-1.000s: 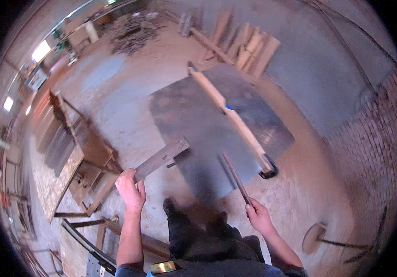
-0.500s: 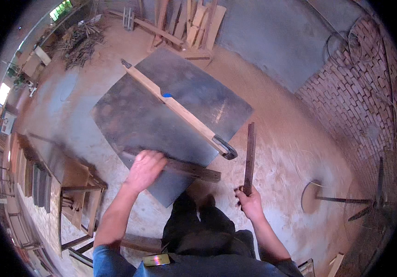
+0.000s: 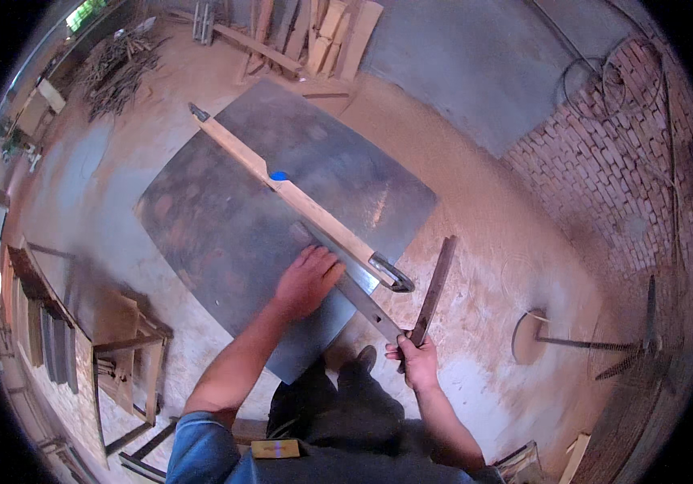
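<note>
A flat dark board (image 3: 359,302) with a small hole near its end lies along the wooden fence (image 3: 326,208), on the dark tabletop (image 3: 201,218). My left hand (image 3: 308,282) rests over this board with its fingers curled across it. At its near right end, past the table edge, the board meets my right hand (image 3: 416,361). That hand is closed round the lower part of a second dark board (image 3: 435,286), which slants up and away to the right. The fence has dark metal ends and a blue spot midway.
Stacked boards (image 3: 58,355) and a wooden frame (image 3: 130,355) stand at the left. To the right are a standing fan (image 3: 645,347) and a round disc (image 3: 529,337). Planks (image 3: 326,36) and a brick stack (image 3: 596,153) line the back and right.
My left hand has moved right and swung its board from crosswise to alongside the fence. The board in my right hand leans more, and its lower part now meets the first board's end.
</note>
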`<action>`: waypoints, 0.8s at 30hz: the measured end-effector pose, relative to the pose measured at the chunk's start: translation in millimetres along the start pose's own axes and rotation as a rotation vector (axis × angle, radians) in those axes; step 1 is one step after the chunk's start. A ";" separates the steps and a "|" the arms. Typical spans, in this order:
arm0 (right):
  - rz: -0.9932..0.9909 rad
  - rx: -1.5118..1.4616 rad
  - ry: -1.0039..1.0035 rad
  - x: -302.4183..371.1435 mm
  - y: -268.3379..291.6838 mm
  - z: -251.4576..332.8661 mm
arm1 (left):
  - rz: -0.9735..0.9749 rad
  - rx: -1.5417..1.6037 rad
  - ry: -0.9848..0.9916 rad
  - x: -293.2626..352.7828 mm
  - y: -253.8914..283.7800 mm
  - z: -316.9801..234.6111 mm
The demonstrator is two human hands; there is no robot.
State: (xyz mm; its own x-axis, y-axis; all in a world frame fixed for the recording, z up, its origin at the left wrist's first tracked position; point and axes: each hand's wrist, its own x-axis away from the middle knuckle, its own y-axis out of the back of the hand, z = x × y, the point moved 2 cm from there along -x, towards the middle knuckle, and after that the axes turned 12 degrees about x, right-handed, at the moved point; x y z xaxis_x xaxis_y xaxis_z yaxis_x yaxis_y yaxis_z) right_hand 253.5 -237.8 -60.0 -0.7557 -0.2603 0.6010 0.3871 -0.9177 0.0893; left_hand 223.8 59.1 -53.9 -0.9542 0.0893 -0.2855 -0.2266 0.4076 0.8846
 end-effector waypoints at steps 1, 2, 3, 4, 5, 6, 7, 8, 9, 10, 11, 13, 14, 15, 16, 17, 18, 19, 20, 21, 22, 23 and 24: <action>-0.009 -0.046 -0.038 -6.6 1.0 -1.6 | -0.063 0.092 0.232 -2.2 -0.7 -7.8; -0.017 -0.091 -0.077 -12.3 3.2 -1.6 | -0.127 0.186 0.464 -2.5 -1.9 -21.7; -0.010 -0.076 -0.077 -16.7 2.1 0.2 | -0.189 0.271 0.704 0.5 -3.0 -31.4; 0.018 -0.095 -0.067 -22.5 0.8 2.8 | -0.194 0.448 0.835 -0.4 -9.5 -36.3; 0.044 -0.116 -0.058 -29.0 -0.1 5.6 | -0.200 0.629 0.961 -1.8 -17.8 -40.7; 0.073 -0.132 -0.053 -34.2 -0.8 7.4 | -0.208 0.813 1.092 -0.2 -26.4 -46.2; 0.134 -0.165 -0.068 -41.0 -0.1 6.6 | -0.239 0.721 1.080 -3.9 -33.4 -50.5; 0.132 -0.179 -0.086 -40.4 -0.5 17.1 | -0.270 0.632 1.066 -10.9 -41.0 -51.7; 0.129 -0.195 -0.105 -36.1 -0.8 28.5 | -0.297 0.543 1.048 -18.2 -47.6 -51.8; 0.123 -0.215 -0.121 -32.2 2.4 33.2 | -0.281 0.493 1.088 -24.5 -53.7 -48.3; 0.076 -0.184 -0.030 -34.2 10.9 25.6 | -0.258 0.453 1.123 -31.1 -57.5 -43.4; 0.183 0.046 0.041 -18.7 50.5 20.0 | -0.208 0.401 1.156 -36.6 -59.8 -35.0; 0.236 0.170 0.070 -6.7 74.3 19.4 | -0.185 0.396 1.161 -33.8 -61.3 -33.2; 0.224 0.416 0.040 5.5 95.5 17.7 | -0.220 0.468 1.174 -30.4 -63.7 -31.4; 0.225 0.526 0.126 19.8 116.7 15.9 | -0.263 0.539 1.187 -27.2 -64.2 -28.8; 0.225 0.631 0.216 34.2 136.6 11.5 | -0.306 0.605 1.192 -29.2 -64.3 -27.4; 0.226 0.736 0.305 47.0 152.1 10.3 | -0.317 0.616 1.219 -31.9 -66.8 -28.1; 0.243 0.785 0.266 59.9 163.9 13.0 | -0.325 0.628 1.238 -38.6 -67.2 -30.2; 0.281 0.839 0.229 70.6 172.0 16.7 | -0.344 0.631 1.274 -35.8 -66.3 -30.6; 0.321 0.893 0.191 75.4 177.3 17.8 | -0.356 0.576 1.248 -30.1 -72.7 -26.2; 0.316 0.906 0.197 75.8 180.5 16.0 | -0.349 0.577 1.246 -33.9 -70.5 -29.0; 0.312 0.919 0.203 75.5 181.6 14.4 | -0.344 0.579 1.244 -37.6 -66.9 -31.1; 0.309 0.933 0.209 75.2 181.9 13.6 | -0.339 0.580 1.243 -40.5 -64.9 -33.1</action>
State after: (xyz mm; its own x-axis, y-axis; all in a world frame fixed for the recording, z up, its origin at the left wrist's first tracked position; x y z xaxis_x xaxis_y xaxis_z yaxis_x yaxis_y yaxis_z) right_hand 274.3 -420.2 12.3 -0.5948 -0.5773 0.5594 0.7737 -0.2223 0.5932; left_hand 270.6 -1.1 -87.6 -0.4868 -0.8108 0.3251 -0.6552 0.5850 0.4779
